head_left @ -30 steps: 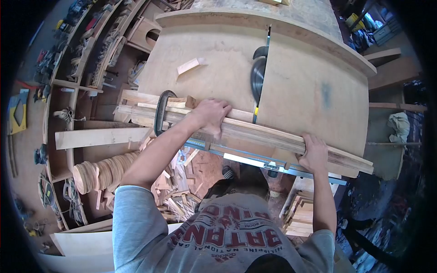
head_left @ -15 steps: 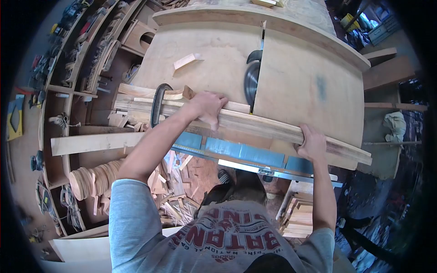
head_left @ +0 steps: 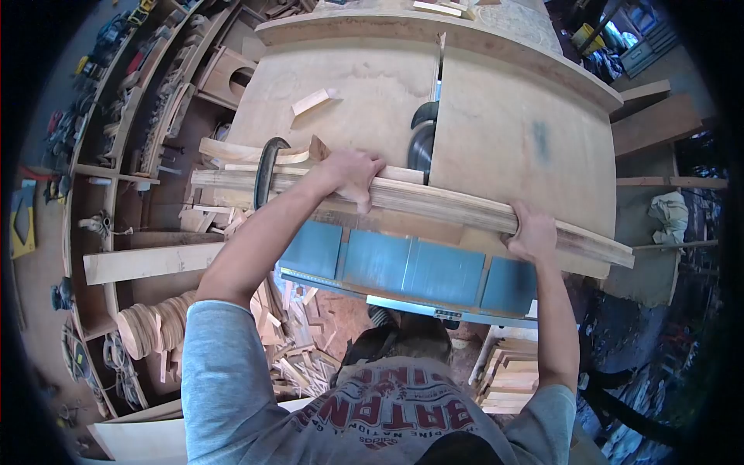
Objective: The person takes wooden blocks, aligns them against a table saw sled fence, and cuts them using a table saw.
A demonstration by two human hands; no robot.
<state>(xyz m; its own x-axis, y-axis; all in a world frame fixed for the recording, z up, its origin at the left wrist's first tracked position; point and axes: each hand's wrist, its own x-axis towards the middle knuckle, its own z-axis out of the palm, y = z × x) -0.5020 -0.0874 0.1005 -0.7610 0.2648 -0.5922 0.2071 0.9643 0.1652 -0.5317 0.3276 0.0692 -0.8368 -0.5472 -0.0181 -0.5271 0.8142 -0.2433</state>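
Note:
A plywood crosscut sled (head_left: 519, 132) lies on a blue table saw (head_left: 380, 260), with a circular saw blade (head_left: 421, 145) standing up through its slot. Along its near side runs a thick laminated wooden fence (head_left: 442, 203). My left hand (head_left: 354, 178) is closed over the fence left of the blade, fingers on the far side and thumb on the near side. A thin wood strip (head_left: 404, 174) rests against the fence between those fingers and the blade. Farther right, my right hand (head_left: 533, 234) wraps the fence. A dark C-clamp (head_left: 267, 174) grips the fence's left part.
A small wood offcut (head_left: 312, 102) lies on the sled left of the blade. A curved wood piece (head_left: 256, 151) sits by the clamp. Scrap sticks (head_left: 302, 364) cover the floor, and stacked boards (head_left: 508, 372) stand at lower right. Shelves (head_left: 116, 167) line the left.
The sled and both hands have slid forward, away from my body, baring more of the blue saw table. The fence now sits closer over the blade's near edge.

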